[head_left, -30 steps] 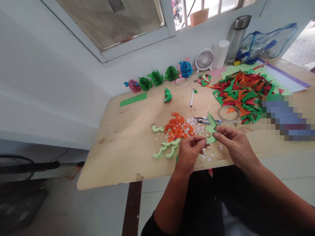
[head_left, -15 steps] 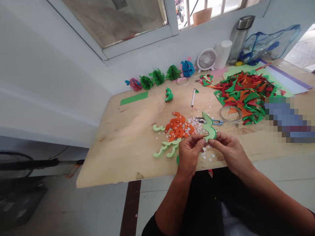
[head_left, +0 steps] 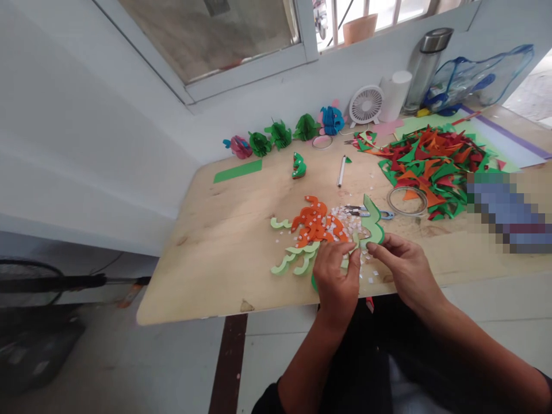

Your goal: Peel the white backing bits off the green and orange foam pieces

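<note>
My right hand (head_left: 405,265) pinches a wavy-edged green paper cutout (head_left: 372,225) between thumb and fingers, holding it above the table. Close beside it, the fingertips of my left hand (head_left: 338,279) are pinched on a narrow pale-green paper strip (head_left: 356,237), partly hidden by the fingers. Just beyond my left hand lies a pile of orange wavy paper pieces (head_left: 314,221) dotted with small white squares. Pale-green wavy strips (head_left: 284,264) rest left of that hand. Behind the cutout are scattered white paper bits (head_left: 347,214) and a blue-handled snipping tool (head_left: 387,215), partly covered.
A heap of green, red and orange scraps (head_left: 431,161) covers the right side, with a tape roll (head_left: 407,201) before it. A white pen (head_left: 342,171) and a small green paper stack (head_left: 298,165) lie farther back. Paper figures (head_left: 280,134), a fan (head_left: 366,106) and a bottle (head_left: 425,72) line the wall.
My left hand has drawn slightly away from the green cutout, and a pale strip now shows at its fingertips. The cutout stays in my right hand. The view has shifted slightly.
</note>
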Motion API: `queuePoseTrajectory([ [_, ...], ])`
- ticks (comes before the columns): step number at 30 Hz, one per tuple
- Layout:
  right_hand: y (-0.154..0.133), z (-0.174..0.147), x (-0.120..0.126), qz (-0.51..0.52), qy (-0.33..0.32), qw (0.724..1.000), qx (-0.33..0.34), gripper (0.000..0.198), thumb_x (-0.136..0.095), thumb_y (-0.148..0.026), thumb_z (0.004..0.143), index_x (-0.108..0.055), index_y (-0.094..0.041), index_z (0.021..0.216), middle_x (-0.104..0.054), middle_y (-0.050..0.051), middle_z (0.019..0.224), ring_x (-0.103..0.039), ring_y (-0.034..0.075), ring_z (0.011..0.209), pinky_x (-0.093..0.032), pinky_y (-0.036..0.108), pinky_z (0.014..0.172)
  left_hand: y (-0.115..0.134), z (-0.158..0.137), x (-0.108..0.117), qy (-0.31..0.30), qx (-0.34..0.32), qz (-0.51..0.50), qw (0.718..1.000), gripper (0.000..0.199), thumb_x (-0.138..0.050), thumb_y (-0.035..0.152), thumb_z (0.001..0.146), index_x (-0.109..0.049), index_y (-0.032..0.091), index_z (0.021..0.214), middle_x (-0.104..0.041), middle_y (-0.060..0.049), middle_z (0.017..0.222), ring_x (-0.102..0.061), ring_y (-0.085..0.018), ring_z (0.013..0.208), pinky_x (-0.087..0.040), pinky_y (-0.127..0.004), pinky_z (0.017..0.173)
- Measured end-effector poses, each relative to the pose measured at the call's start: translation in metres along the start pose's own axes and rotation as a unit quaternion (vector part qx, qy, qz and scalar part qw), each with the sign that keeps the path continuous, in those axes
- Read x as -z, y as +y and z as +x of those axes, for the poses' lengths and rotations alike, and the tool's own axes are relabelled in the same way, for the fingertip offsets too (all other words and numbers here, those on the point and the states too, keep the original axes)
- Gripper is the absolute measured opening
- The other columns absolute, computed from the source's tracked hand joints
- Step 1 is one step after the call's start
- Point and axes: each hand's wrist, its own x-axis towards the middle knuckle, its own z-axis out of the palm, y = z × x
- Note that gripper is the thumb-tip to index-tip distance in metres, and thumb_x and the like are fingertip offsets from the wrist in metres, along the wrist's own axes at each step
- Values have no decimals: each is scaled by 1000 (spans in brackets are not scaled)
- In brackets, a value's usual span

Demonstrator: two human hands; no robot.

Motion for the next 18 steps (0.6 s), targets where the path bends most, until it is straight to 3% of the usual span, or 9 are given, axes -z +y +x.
queuePoseTrajectory([
  [2,1,-1,-1,-14,14,1000,20,14,-77,-34,69,-72,-22,74,-68,0,71,-59,17,68,-47,28,63,1,-2,-1,9,-95,77,993,10,-59,16,84,-69,15,85,-70,-7,81,-63,-18,81,-50,-32,77],
  [5,1,-2,-2,-25,16,999,34,14,-77,-34,70,-71,-21,73,-68,0,71,-59,17,68,-47,28,66,2,-3,-3,0,-132,122,984,12,-57,15,86,-69,15,87,-70,-8,80,-63,-19,79,-51,-32,76],
  [13,3,-6,1,-53,11,996,73,22,-73,-29,74,-61,-21,58,-56,-3,61,-58,18,73,-45,30,76,9,1,1,-33,-38,75,996,10,-60,16,84,-70,16,82,-71,-6,76,-64,-18,75,-50,-30,72],
  [18,5,-6,2,-66,10,995,76,21,-74,-30,73,-62,-20,59,-57,-2,65,-56,17,72,-44,30,76,14,6,3,-55,30,58,996,7,-64,14,80,-69,16,76,-71,-5,75,-64,-17,74,-49,-29,69],
])
